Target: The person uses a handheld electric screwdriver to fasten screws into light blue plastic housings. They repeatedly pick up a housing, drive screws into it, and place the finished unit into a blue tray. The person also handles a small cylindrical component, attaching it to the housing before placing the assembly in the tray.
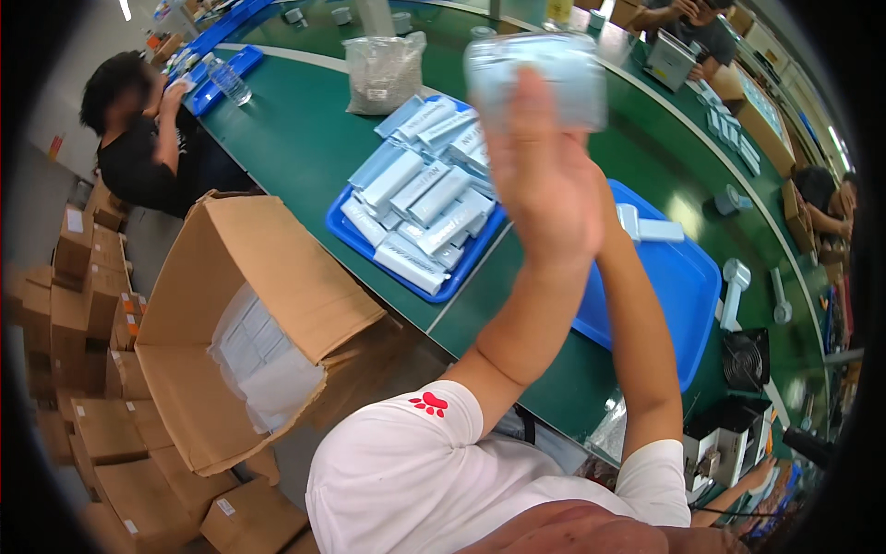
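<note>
My left hand (544,189) is raised over the bench, its thumb pressed against a light-blue packet (577,88) that is smeared by motion. My right forearm rises behind the left one. The right hand is mostly hidden there, so its fingers do not show. Below and left of the hands, a blue tray (338,222) is heaped with long, pale-blue wrapped packets (434,189). To the right, partly behind my right forearm, lies a second blue tray (660,295) with a pale-blue handheld device (657,229) at its far end.
An open cardboard box (318,295) with pale packets inside stands left of the green bench (286,120). A bag of small grains (383,78) sits beyond the heaped tray. Pale round-headed devices (736,286) and a black fan (746,358) lie right. Co-workers sit around; cartons (120,429) crowd the floor.
</note>
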`<state>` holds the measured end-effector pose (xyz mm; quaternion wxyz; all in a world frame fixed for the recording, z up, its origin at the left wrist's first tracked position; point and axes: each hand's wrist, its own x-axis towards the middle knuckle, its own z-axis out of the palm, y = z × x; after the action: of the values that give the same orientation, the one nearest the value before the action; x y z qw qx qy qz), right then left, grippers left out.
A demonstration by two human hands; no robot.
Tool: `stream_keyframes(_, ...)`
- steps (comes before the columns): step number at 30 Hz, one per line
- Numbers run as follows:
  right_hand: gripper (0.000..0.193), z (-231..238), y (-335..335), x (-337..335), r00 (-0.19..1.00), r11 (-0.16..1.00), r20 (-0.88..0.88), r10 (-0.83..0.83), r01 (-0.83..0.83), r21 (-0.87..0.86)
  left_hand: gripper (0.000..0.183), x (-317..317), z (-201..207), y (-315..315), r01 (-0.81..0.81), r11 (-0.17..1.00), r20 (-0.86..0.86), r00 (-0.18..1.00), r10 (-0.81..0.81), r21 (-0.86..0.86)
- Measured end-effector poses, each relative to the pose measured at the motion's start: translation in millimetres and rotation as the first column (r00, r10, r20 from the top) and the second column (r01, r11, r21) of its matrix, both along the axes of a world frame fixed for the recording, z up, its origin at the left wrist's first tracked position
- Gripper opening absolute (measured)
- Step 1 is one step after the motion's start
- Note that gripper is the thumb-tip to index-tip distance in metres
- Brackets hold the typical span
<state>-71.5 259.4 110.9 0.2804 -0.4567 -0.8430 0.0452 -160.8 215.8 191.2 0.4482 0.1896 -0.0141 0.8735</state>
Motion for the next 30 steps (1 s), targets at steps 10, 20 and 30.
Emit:
stream_keyframes(10, 0.026, -55, 77, -44, 0.982, 0.872, 0.156, 0.104, -0.165, 0.461, 0.070, 27, 5, 2, 0.285, 0.953, -0.137, 0.953, -0.271, 0.100)
stream_keyframes(20, 0.022, -9, 9, -15, 0.799, 0.983, -0.596, 0.080, 0.036, 0.180, 0.080, 27, 8, -7, 0.267, 0.958, -0.289, 0.930, -0.228, 0.105)
stream_keyframes(30, 0.034, 41, -109, 120, 0.550, 0.981, -0.834, -0.051, 0.184, 0.062, 0.073, 114, 12, -26, 0.208, 0.968, -0.473, 0.873, -0.118, 0.143)
